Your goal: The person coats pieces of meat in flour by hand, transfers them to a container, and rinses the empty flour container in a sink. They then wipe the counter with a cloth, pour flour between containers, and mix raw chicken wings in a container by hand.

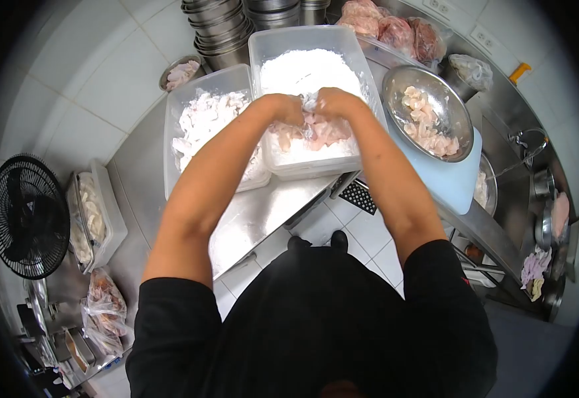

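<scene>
Both of my hands are inside a clear plastic tub of white flour. My left hand bends down over raw chicken pieces that lie in the flour. Close beside it, my right hand reaches down at the same pile. White powder coats the fingers where they show between the hands. Most of the fingers are hidden behind the wrists and in the flour, so their grip does not show. A second clear tub on the left holds flour-coated pieces.
A steel bowl with raw chicken stands right, over a light blue board. Stacked steel containers and bagged meat sit behind. A black fan and a lidded tub are left. The counter edge faces me.
</scene>
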